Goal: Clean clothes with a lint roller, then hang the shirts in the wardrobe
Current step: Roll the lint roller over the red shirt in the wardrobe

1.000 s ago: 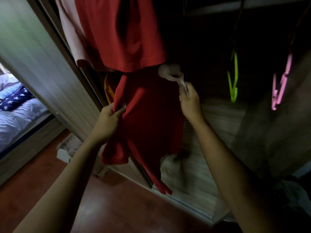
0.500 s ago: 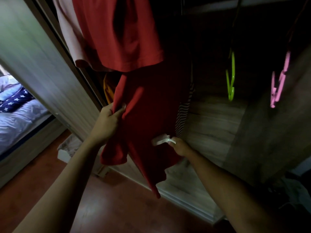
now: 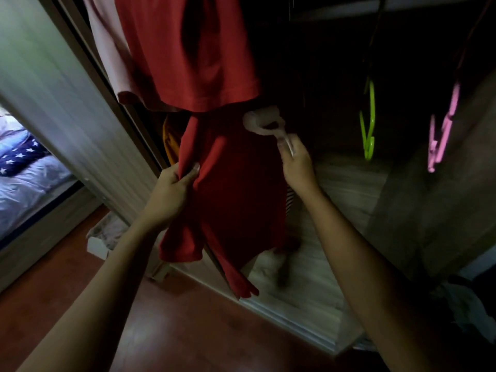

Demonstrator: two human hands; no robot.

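Observation:
A long red shirt (image 3: pixel 241 189) hangs inside the open wardrobe, below another red shirt (image 3: pixel 193 49) and a pale pink one (image 3: pixel 107 41). My left hand (image 3: pixel 171 189) pinches the long shirt's left edge and pulls it taut. In my right hand (image 3: pixel 296 165) is the handle of a white lint roller (image 3: pixel 264 123), whose head rests against the upper part of that shirt. A striped garment (image 3: pixel 289 200) shows just behind it.
A green hanger (image 3: pixel 369 122) and a pink hanger (image 3: pixel 442 130) hang to the right in the dark wardrobe. The sliding door (image 3: pixel 61 98) stands at left, with a bed (image 3: pixel 24 178) beyond. A white box (image 3: pixel 102 237) sits on the red-brown floor. Clothes (image 3: pixel 467 307) lie at lower right.
My right hand has carried the lint roller from low on the red shirt back up to its upper part. My left hand keeps its grip on the edge.

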